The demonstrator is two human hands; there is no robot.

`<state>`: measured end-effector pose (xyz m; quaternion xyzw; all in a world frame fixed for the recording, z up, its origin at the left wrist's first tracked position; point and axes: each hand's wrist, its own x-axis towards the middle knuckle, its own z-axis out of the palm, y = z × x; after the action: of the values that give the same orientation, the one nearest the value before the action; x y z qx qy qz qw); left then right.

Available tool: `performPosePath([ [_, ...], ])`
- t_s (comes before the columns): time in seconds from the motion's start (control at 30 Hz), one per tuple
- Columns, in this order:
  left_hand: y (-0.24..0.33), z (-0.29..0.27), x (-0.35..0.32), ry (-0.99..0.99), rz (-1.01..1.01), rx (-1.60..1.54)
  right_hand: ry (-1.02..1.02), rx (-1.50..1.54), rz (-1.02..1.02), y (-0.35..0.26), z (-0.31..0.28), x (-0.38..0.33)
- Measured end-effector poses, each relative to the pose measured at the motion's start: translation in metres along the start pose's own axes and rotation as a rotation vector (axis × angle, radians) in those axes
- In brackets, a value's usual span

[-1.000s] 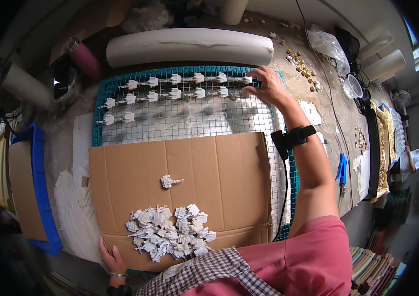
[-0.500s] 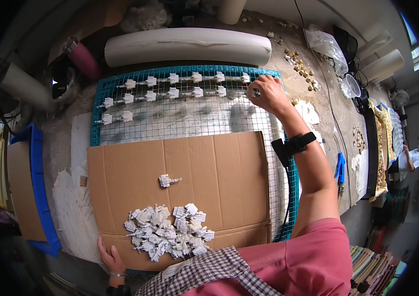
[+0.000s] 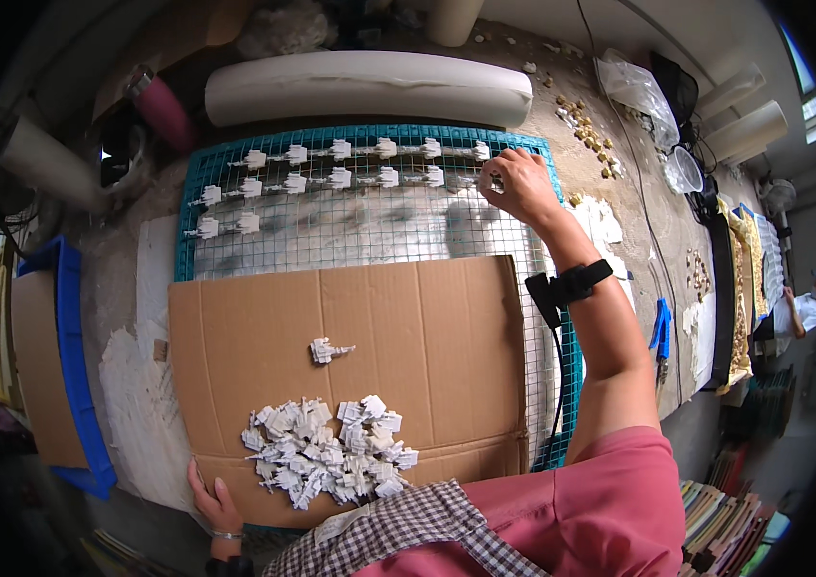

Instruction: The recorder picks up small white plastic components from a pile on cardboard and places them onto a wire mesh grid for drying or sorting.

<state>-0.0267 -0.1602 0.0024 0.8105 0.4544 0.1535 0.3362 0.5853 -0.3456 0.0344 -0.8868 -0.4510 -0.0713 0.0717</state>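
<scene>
My right hand [image 3: 520, 188] is closed in a pinch over the far right of a teal-framed wire grid [image 3: 562, 385]. A small white piece, mostly hidden by the fingers, is at its fingertips, at the end of the second row. Similar white pieces [image 3: 339, 179], blocky with a thin stem, lie in rows on the mesh. Over the near part of the grid lies a brown cardboard sheet [image 3: 446, 356]. On it are one lone white piece [image 3: 329, 351] and a heap of such pieces [image 3: 331, 452]. My left hand [image 3: 213, 500] grips the sheet's near left edge.
A white roll [image 3: 369, 88] lies behind the grid, with a pink bottle [image 3: 163, 111] to its left. Small yellowish bits [image 3: 586, 130] are scattered at the back right. A blue tool [image 3: 661, 327] lies on the right; a blue tray [image 3: 76, 370] stands left. Another person [image 3: 797, 308] is far right.
My right hand stays at the end of the second row, its fingers shifted only slightly. My left hand, the cardboard sheet and the heap have not visibly moved.
</scene>
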Motion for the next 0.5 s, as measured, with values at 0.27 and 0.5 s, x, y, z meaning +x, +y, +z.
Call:
performPosePath([
  [0.27,0.0,-0.002,0.001,-0.005,-0.005,0.01,-0.066,-0.058,0.015,-0.004,-0.004,0.004],
  [0.5,-0.009,-0.002,-0.003,0.004,-0.019,0.076,0.086,0.052,-0.079,-0.027,-0.003,0.05],
])
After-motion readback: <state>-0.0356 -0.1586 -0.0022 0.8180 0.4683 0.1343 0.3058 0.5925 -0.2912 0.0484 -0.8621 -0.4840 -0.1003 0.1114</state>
